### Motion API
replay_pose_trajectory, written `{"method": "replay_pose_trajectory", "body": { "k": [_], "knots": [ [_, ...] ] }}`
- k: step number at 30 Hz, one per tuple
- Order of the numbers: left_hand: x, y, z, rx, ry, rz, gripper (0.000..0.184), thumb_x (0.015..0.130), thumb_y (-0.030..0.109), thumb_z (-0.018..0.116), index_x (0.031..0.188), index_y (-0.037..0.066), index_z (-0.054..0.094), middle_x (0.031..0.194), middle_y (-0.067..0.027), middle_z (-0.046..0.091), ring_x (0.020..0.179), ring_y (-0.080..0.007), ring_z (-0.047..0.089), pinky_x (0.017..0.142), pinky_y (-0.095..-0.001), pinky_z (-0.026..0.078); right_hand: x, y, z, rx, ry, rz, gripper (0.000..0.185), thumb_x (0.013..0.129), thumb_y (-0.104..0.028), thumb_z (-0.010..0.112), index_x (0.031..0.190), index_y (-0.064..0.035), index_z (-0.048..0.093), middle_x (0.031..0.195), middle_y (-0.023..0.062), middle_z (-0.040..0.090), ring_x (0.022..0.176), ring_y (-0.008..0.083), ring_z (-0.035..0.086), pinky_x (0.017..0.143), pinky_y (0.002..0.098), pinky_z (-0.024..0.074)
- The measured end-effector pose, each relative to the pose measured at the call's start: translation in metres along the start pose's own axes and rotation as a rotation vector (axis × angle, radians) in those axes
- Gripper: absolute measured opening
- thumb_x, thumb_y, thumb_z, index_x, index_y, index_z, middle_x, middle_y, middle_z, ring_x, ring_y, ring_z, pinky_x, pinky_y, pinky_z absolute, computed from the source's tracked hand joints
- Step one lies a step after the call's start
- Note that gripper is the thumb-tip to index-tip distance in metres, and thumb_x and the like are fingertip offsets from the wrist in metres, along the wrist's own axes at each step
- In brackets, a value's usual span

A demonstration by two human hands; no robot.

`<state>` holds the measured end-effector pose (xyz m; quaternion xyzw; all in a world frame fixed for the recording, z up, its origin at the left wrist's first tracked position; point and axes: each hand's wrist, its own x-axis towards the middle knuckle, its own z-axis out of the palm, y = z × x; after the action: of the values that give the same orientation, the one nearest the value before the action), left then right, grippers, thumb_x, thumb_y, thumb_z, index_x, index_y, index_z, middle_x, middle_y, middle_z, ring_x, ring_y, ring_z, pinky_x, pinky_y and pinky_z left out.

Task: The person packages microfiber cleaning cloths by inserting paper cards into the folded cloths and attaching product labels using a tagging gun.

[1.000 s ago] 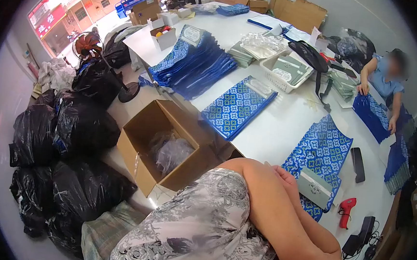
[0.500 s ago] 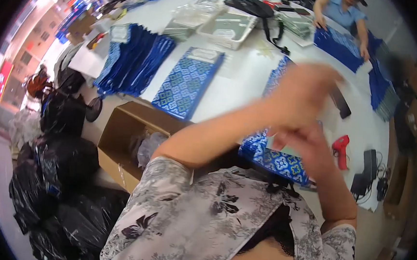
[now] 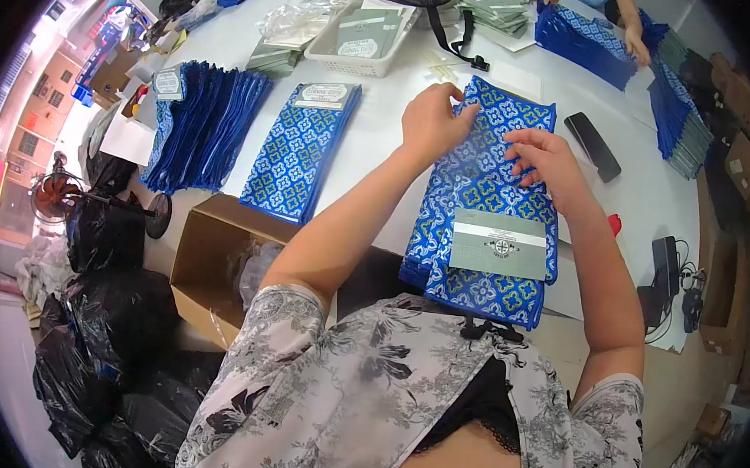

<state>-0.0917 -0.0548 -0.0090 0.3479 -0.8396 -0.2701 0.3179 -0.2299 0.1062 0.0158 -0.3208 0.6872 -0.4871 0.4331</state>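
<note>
In front of me lies a folded blue cloth point(image 3: 491, 190) with a white-and-green flower pattern, resting on a stack of the same cloths at the table's near edge. A grey-green card point(image 3: 499, 258) with a white band and a round emblem lies across its lower part. My left hand point(image 3: 438, 121) has its fingers bent at the cloth's upper left edge and appears to pinch it. Over the upper right part is my right hand point(image 3: 547, 163), its fingers loosely bent and apart, with nothing visible in them.
Left of my arms are a stack of labelled cloths point(image 3: 298, 150) and a row of folded cloths point(image 3: 204, 126). A white basket point(image 3: 352, 63) holds cards. A black phone-like object point(image 3: 594, 147) lies right. An open carton point(image 3: 216, 266) stands below. A co-worker's hand point(image 3: 636, 45) touches cloths.
My hands, crossed and blurred before, are now apart over the cloth. The cloth lies flatter, with its card in plain sight. The view has shifted slightly.
</note>
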Motion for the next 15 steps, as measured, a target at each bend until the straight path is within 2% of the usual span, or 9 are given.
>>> {"method": "replay_pose_trajectory", "body": {
  "k": [2,4,9,11,13,14,15],
  "knots": [
    [0.000,-0.001,0.007,0.060,0.029,0.041,0.031,0.077,0.034,0.075,0.091,0.007,0.070,0.079,-0.0104,0.066,0.078,-0.0281,0.064,0.071,-0.0411,0.047,0.002,0.007,0.000,-0.052,0.003,-0.067,0.021,0.094,-0.011,0.057,0.113,-0.0047,0.065,0.091,0.0027,0.065,0.071,0.0077,0.059,0.057,0.0204,0.0477],
    [0.003,-0.002,0.015,0.096,0.113,0.180,0.029,0.075,0.033,0.075,0.090,0.009,0.068,0.085,-0.0097,0.066,0.085,-0.0279,0.061,0.076,-0.0410,0.043,0.002,0.011,0.000,-0.043,-0.002,-0.096,0.021,0.094,-0.011,0.057,0.112,-0.0050,0.065,0.091,0.0027,0.065,0.071,0.0076,0.059,0.057,0.0204,0.0476],
    [0.019,0.004,0.028,0.135,0.138,0.202,0.025,0.075,0.027,0.075,0.091,0.008,0.068,0.088,-0.0099,0.066,0.087,-0.0284,0.061,0.076,-0.0407,0.042,-0.003,0.008,-0.001,-0.066,-0.007,-0.139,0.023,0.094,-0.012,0.058,0.114,-0.0057,0.066,0.093,0.0033,0.066,0.071,0.0081,0.059,0.058,0.0207,0.0485],
    [0.022,0.004,0.031,0.151,0.161,0.247,0.023,0.076,0.024,0.074,0.091,0.007,0.068,0.088,-0.0103,0.066,0.085,-0.0290,0.061,0.073,-0.0409,0.043,-0.009,0.003,-0.007,0.139,0.215,-0.263,0.025,0.093,-0.013,0.058,0.117,-0.0061,0.065,0.095,0.0042,0.067,0.072,0.0086,0.060,0.061,0.0211,0.0503],
    [0.025,0.010,0.026,-0.162,0.198,0.330,0.027,0.081,0.025,0.073,0.094,0.002,0.069,0.081,-0.0124,0.067,0.074,-0.0239,0.063,0.071,-0.0350,0.047,-0.005,0.009,-0.035,0.200,0.294,-0.309,0.028,0.093,-0.013,0.058,0.120,-0.0064,0.064,0.097,0.0047,0.068,0.076,0.0093,0.061,0.065,0.0224,0.0521],
    [0.024,0.010,0.029,-0.274,0.253,0.393,0.023,0.082,0.019,0.073,0.095,0.000,0.068,0.080,-0.0114,0.067,0.070,-0.0188,0.059,0.070,-0.0305,0.045,-0.012,0.004,-0.048,0.182,0.370,-0.348,0.029,0.093,-0.014,0.058,0.121,-0.0062,0.064,0.098,0.0048,0.068,0.078,0.0094,0.061,0.066,0.0227,0.0522],
    [0.008,0.033,0.006,-0.430,0.137,0.376,0.018,0.085,0.014,0.072,0.096,0.000,0.067,0.082,-0.0078,0.067,0.075,-0.0139,0.059,0.072,-0.0284,0.045,-0.017,0.003,-0.059,0.160,0.448,-0.386,0.030,0.094,-0.015,0.057,0.121,-0.0061,0.063,0.100,0.0050,0.068,0.081,0.0095,0.061,0.067,0.0230,0.0522]
  ]
}}
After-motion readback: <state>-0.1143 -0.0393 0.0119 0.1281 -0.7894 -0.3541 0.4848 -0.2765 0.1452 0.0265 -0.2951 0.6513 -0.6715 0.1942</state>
